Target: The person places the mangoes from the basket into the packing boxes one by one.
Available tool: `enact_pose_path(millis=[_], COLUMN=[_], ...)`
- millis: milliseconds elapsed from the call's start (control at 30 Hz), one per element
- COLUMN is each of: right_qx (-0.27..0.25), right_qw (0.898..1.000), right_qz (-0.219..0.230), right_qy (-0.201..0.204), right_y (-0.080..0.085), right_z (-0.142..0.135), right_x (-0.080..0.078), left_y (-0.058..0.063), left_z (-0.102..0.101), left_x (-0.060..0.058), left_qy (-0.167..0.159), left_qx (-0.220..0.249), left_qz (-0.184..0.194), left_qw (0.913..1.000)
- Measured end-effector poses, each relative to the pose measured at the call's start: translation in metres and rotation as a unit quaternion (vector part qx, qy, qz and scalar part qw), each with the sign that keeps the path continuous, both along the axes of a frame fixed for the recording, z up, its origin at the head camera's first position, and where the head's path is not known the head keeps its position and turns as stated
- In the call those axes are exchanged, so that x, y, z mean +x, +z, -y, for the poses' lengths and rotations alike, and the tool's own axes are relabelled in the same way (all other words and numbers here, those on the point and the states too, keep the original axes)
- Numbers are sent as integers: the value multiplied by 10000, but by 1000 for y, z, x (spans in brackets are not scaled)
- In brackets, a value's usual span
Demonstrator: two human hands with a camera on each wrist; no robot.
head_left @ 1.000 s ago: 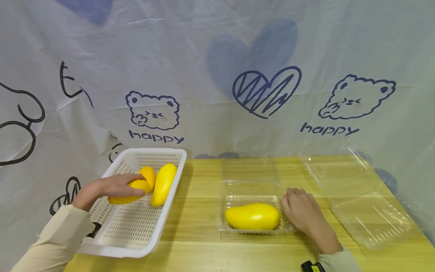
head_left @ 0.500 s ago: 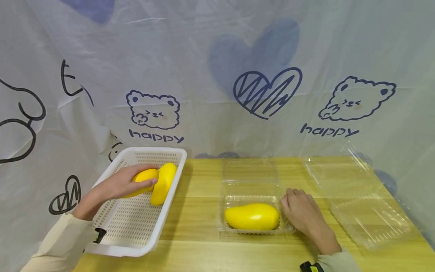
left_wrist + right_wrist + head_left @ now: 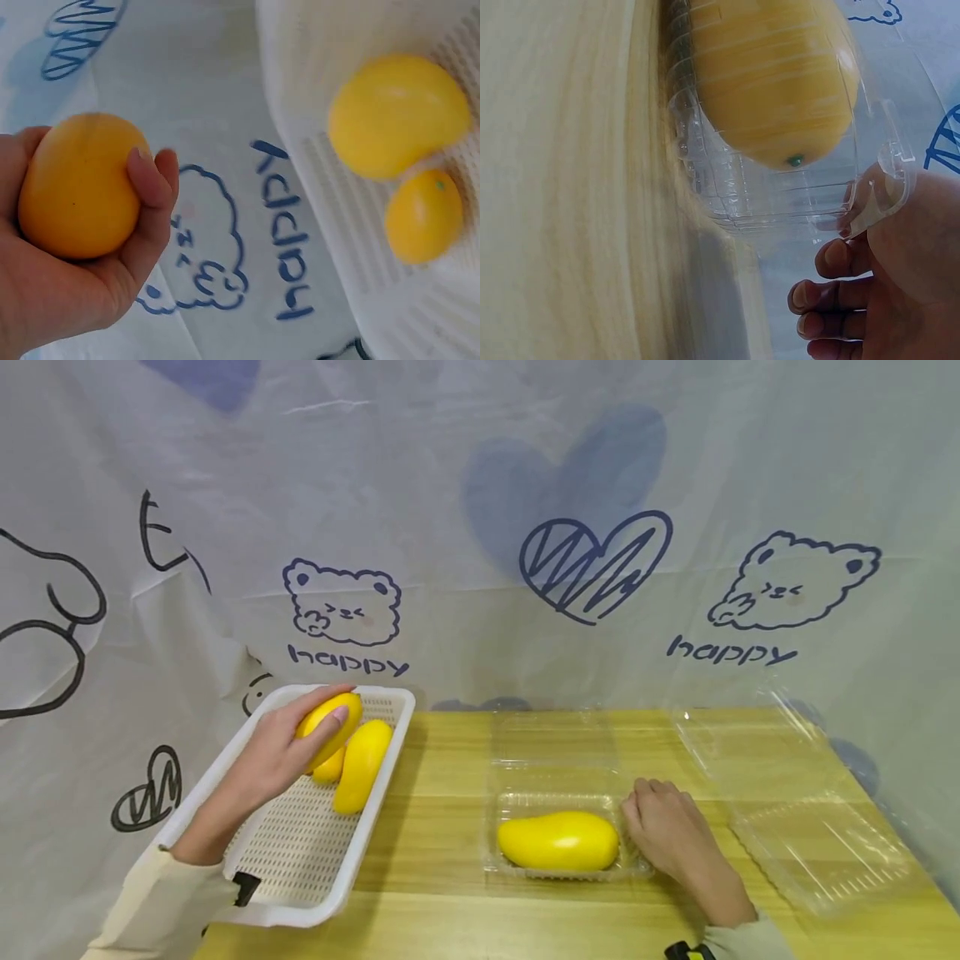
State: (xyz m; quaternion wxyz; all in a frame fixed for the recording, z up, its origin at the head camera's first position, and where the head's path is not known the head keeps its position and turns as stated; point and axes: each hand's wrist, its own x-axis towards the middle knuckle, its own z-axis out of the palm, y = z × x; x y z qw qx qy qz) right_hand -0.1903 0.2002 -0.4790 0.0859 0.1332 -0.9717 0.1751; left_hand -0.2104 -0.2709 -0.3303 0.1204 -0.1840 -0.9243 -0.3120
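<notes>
My left hand (image 3: 277,756) grips a yellow mango (image 3: 330,722), fingers curled round it, over the far part of the white perforated basket (image 3: 300,914). In the left wrist view the held mango (image 3: 82,187) shows end-on. Two more mangoes lie in the basket, one long (image 3: 365,768) and one partly hidden (image 3: 328,768). On the table an opened clear plastic clamshell box (image 3: 555,800) holds another mango (image 3: 558,841). My right hand (image 3: 671,827) is at the box's right side; in the right wrist view its thumb and forefinger pinch the plastic rim (image 3: 900,161).
A second, larger clear plastic clamshell box (image 3: 825,852) lies opened on the right of the wooden table (image 3: 435,910). Behind the table hangs a pale cloth (image 3: 450,568) with bear and heart drawings.
My left hand has lifted a mango up and away from the basket's middle toward its far end, uncovering more of the mango beneath. The right hand keeps its place at the box.
</notes>
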Motion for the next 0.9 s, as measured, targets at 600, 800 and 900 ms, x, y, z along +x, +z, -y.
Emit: enact_pose_path(millis=[600, 800, 900], right_qx=[-41, -51, -64], right_qw=[9999, 9999, 9999], right_qz=[-155, -99, -86], right_qy=[-8, -23, -29], right_y=[0, 0, -1], right_z=[0, -2, -2], right_x=[-3, -1, -1], left_y=[15, 12, 11], left_z=[-67, -84, -93], left_x=[30, 33, 36], left_qy=[488, 214, 150], left_qx=[2327, 2887, 3106], left_qz=[-989, -1043, -1101], left_qw=[9663, 9515, 9440])
